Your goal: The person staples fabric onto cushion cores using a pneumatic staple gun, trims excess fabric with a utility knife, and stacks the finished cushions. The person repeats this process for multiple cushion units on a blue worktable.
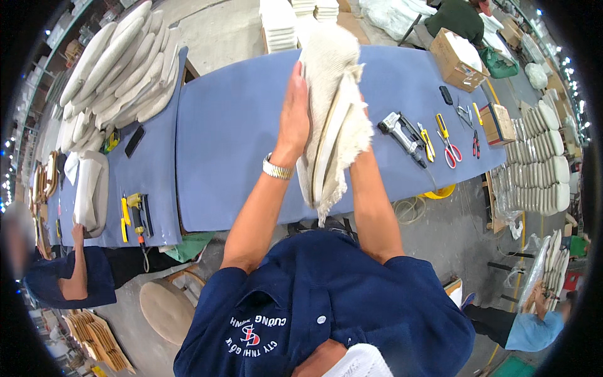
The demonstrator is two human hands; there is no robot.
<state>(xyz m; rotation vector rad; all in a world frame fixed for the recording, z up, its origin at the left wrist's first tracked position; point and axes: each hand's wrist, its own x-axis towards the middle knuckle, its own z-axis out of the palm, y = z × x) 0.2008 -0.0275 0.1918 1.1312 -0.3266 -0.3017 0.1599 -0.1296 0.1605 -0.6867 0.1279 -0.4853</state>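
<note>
Between my two hands a cream fabric-covered seat cushion (323,94) is held up edge-on above the blue padded table (232,138). Its fabric has ragged, frayed edges, and a pale strip of the underside shows along the middle. My left hand (296,113) presses flat against its left side, fingers straight and together. On the far side, my right hand (362,154) supports it; the cloth hides most of those fingers.
Right on the table lie a staple gun (402,135), a yellow cutter (427,143), red-handled scissors (451,152), pliers (475,144) and a small box (497,124). Cushions (119,69) pile up at far left, where a co-worker's hand (78,232) touches another cushion (92,195).
</note>
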